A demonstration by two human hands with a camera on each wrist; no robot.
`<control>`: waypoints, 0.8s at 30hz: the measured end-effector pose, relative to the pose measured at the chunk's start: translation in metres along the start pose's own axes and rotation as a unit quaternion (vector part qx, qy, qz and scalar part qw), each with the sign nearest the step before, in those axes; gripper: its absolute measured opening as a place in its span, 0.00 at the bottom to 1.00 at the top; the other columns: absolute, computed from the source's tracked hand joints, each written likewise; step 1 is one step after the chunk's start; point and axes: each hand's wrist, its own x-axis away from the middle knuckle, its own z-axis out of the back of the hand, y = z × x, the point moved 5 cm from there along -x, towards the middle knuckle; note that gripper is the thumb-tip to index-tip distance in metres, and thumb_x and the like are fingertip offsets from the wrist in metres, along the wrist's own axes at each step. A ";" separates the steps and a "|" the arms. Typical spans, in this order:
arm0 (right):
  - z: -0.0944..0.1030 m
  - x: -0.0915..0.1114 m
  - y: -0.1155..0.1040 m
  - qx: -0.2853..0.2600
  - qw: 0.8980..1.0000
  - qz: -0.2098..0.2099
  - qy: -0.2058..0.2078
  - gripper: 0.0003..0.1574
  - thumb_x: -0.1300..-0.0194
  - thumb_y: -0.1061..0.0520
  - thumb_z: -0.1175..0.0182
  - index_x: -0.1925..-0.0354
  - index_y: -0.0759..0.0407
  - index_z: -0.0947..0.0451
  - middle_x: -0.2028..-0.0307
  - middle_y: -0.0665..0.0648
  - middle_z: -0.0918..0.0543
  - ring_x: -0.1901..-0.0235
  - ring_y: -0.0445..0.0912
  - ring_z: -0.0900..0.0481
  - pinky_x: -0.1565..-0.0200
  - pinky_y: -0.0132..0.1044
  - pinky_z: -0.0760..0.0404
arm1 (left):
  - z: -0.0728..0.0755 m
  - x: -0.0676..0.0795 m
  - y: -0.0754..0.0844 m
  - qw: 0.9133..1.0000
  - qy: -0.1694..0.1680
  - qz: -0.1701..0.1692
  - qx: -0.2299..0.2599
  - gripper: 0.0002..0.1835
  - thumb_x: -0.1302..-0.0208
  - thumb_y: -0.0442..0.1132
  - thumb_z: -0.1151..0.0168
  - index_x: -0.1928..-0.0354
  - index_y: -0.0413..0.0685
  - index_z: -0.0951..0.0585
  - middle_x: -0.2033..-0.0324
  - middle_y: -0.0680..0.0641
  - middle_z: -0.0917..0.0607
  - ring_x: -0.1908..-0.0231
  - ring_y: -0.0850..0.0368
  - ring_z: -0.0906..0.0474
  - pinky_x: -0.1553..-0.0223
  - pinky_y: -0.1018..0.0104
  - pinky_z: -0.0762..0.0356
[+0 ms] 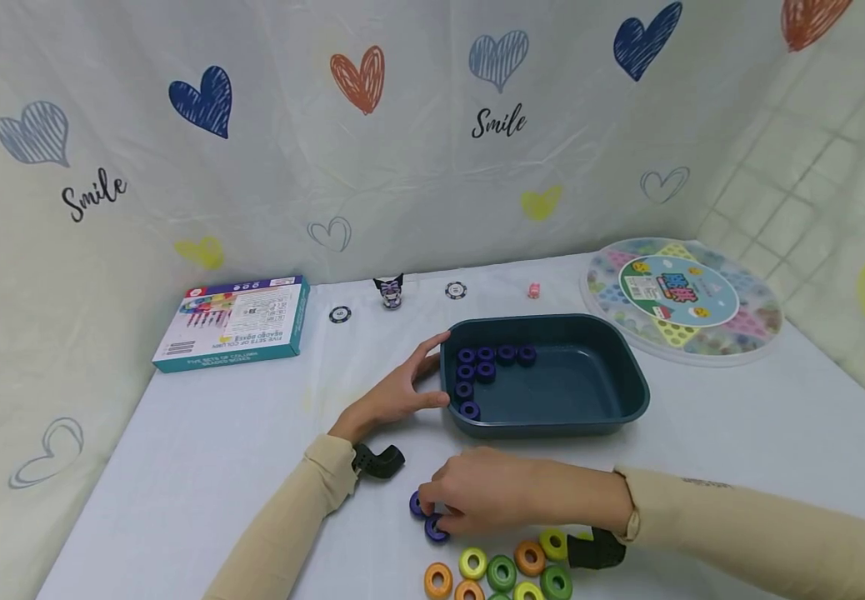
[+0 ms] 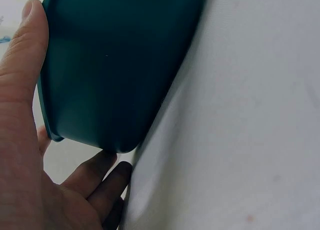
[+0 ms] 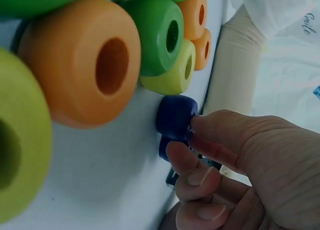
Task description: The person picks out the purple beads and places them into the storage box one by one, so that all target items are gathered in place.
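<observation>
In the head view my left hand rests against the left end of a dark teal tray, thumb and fingers spread along its outer wall. The left wrist view shows the thumb lying straight on the tray wall, other fingers slightly bent at its edge. Several purple ring beads line the tray's left side and back. In front of the tray my right hand has curled fingers at two purple beads. Its thumb touches the nearer purple bead; the index finger is by the other purple bead, partly hidden.
Orange, green and yellow ring beads lie close below the right hand. A teal-edged box sits at back left, a round game board at back right. Two poker chips and a small figurine stand near the curtain.
</observation>
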 end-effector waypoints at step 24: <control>-0.009 0.017 0.013 -0.102 0.995 -0.016 -0.014 0.10 0.41 0.51 0.40 0.59 0.46 0.26 0.83 0.37 0.31 0.83 0.29 0.36 0.79 0.22 0.35 | 0.001 0.002 0.001 1.000 -0.001 0.014 -0.005 0.50 0.54 0.65 0.39 0.31 0.71 0.55 0.36 0.51 0.40 0.36 0.61 0.46 0.38 0.50 0.53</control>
